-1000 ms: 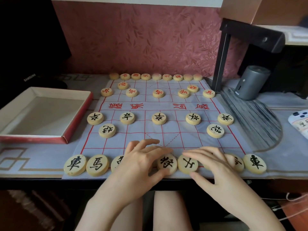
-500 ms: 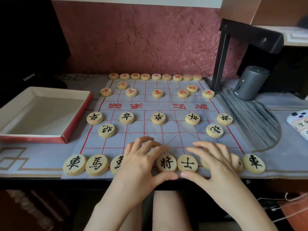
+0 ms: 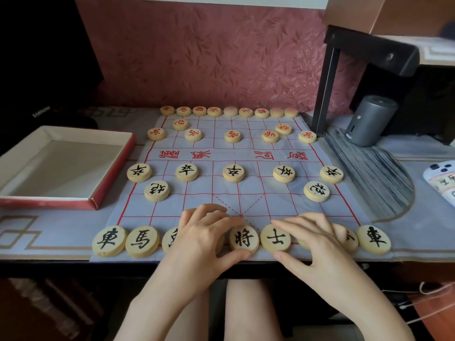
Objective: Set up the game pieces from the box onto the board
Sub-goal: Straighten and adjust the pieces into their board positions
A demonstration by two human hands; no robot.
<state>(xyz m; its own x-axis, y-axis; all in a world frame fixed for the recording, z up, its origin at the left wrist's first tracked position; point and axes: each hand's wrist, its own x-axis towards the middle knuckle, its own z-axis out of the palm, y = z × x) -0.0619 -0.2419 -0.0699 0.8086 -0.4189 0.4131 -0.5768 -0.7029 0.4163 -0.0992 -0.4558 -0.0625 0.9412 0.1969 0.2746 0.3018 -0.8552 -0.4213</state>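
General (image 3: 243,238) and advisor (image 3: 275,238) sit mid-row on board's (image 3: 231,156) near edge. A second ago their glyphs sat skewed. Now both read upright, tops toward board's far edge. So this is alignment trim, not placement. Box (image 3: 44,203), left of board, shows no pieces, so setup looks nearly done.

Left hand (image 3: 204,232) pinches general's rim: thumb on near side, index on far side, other fingers loosely spread. Right hand (image 3: 312,239) does the same on advisor.

Discs are round, flat, face up, with no long axis of their own. The row runs along board's near edge.
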